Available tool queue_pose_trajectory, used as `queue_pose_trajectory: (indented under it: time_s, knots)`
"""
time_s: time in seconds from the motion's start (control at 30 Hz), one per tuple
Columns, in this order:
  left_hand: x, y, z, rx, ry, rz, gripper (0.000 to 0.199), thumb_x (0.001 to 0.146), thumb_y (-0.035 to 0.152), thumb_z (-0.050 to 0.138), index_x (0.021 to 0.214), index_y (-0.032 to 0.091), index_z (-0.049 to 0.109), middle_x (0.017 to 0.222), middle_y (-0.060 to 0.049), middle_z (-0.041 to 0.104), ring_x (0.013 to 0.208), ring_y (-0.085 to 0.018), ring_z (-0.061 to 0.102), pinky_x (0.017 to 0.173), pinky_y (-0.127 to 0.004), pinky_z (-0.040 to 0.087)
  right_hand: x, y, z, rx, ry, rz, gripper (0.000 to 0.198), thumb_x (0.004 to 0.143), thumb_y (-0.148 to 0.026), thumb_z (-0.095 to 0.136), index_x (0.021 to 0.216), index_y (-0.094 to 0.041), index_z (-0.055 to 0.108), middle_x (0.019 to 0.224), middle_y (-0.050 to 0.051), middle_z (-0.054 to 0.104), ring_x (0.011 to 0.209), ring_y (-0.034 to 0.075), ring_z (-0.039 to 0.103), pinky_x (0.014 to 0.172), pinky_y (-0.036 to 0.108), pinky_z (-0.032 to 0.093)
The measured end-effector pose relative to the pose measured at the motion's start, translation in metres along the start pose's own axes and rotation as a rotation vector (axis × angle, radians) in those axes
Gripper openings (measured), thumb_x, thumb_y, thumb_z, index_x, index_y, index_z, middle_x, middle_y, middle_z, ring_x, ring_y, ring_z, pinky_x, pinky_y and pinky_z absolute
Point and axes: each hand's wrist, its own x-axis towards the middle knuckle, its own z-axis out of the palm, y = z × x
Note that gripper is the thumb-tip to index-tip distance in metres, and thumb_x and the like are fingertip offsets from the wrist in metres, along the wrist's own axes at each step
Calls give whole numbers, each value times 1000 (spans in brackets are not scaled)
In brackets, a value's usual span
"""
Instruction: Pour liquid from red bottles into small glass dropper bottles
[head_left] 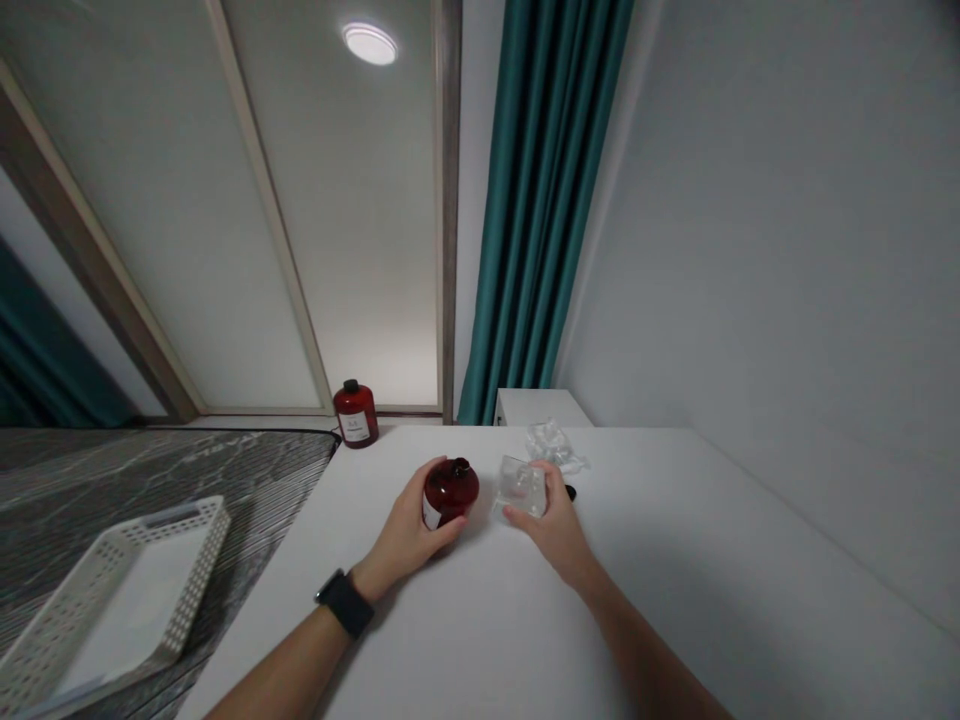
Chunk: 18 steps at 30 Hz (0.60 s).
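pale frosted-glass sliding door (367,220) is filling far left, plain grey-white wall (795,230) is rising on right. smooth white table (480,640) is spreading near to far btwn them. long teal fabric curtain (551,200) is hanging far, approx mid-scene. dark grey marbled surface (262,470) is lying left of table, w/ white perforated plastic basket (202,560) sitting on its near part. small white boxy cabinet (540,405) is standing just beyond far table edge.

left hand (409,530) is gripping glossy reddish-brown round-shouldered bottle (451,486) w/ white label, approx mid-table; fingers are curving round its left/far side, thumb is pressing near side. right hand (555,525) is pinching clear squarish see-through container (520,485) btwn thumb (near) & fingers (far), just right of that bottle, not touching it; can't tell if container is resting on table.

reddish-brown bottle w/ black cap & white label (355,412) is standing upright at table's far left corner. crumpled clear plastic wrap (553,442) is lying beyond right hand. black watch (345,603) is circling left wrist. small black obj (571,492), partly hidden, is showing just right of right hand.
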Motion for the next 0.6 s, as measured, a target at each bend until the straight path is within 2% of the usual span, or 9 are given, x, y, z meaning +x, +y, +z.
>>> queue_pose_trajectory:
  time_s: [0.17,0.37,0.6]
  knots:
    - [-3,8,1,-81,-6,-6,71,73,24,71,137,17,41,134,-14,58,121,-31,58,108,-50,44,-13,-20,10,119,-84,8,63,61,-26,80,115,-25,47,102,1,63,90,22,65,81,35,55]
    - [-8,9,5,-195,11,-1,71,73,26,72,136,17,40,132,-14,56,122,-32,56,106,-50,45,-22,-20,17,150,-106,14,83,64,-29,80,136,-23,37,118,8,59,98,24,64,88,39,53]
    - [-9,10,8,-270,43,-11,78,68,28,78,135,18,39,131,-13,56,121,-32,56,105,-49,45,-29,-9,22,188,-149,40,97,68,-34,82,146,-23,26,106,7,62,89,22,65,83,39,56]
